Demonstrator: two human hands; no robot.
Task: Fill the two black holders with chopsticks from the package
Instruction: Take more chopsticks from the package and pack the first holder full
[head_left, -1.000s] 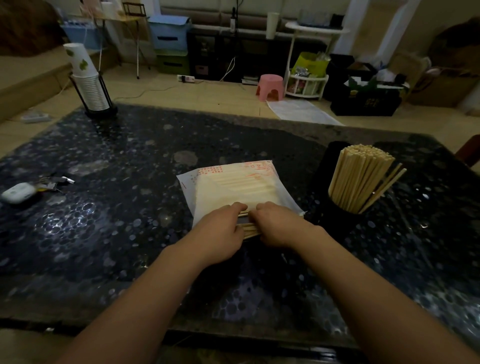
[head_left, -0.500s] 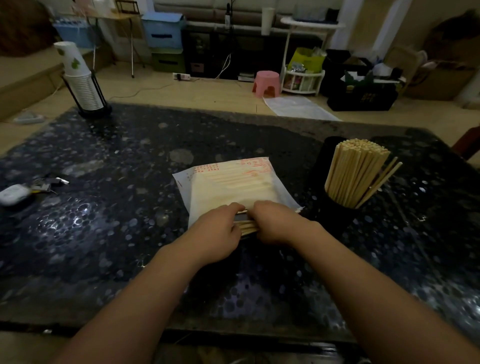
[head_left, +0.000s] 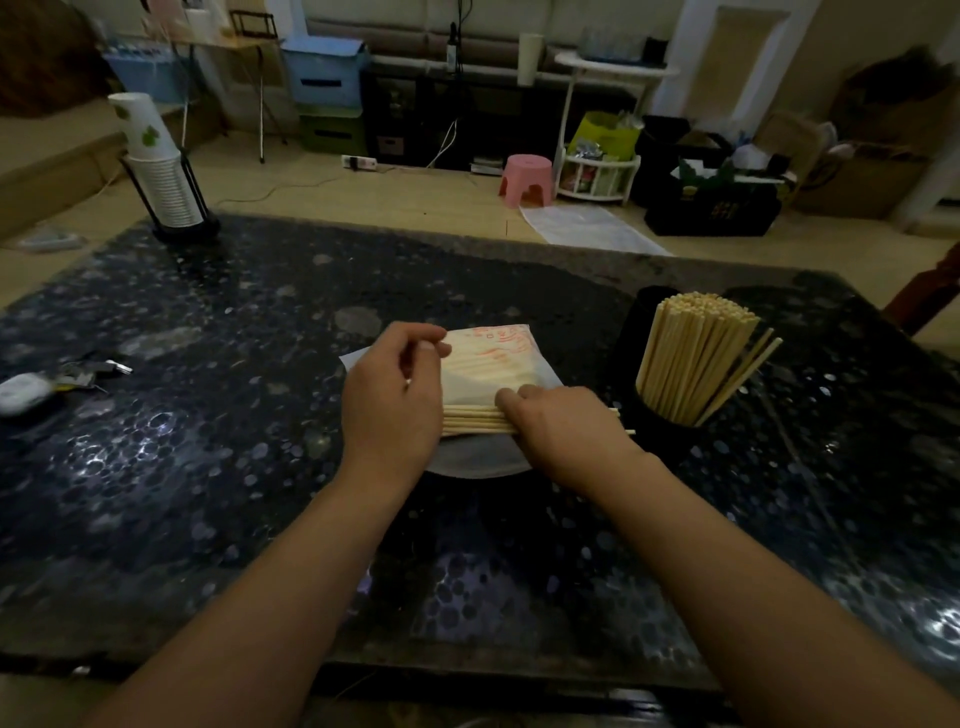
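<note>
Wooden chopsticks (head_left: 475, 420) under right hand (head_left: 563, 431)

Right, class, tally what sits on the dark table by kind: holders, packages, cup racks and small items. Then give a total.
Black holders: 2, one full, one behind it
Chopstick package: 1
Cup rack: 1
Key bunch: 1
Small white case: 1
Total: 6

Package (head_left: 493, 358) white, seemingly red-printed.
</note>
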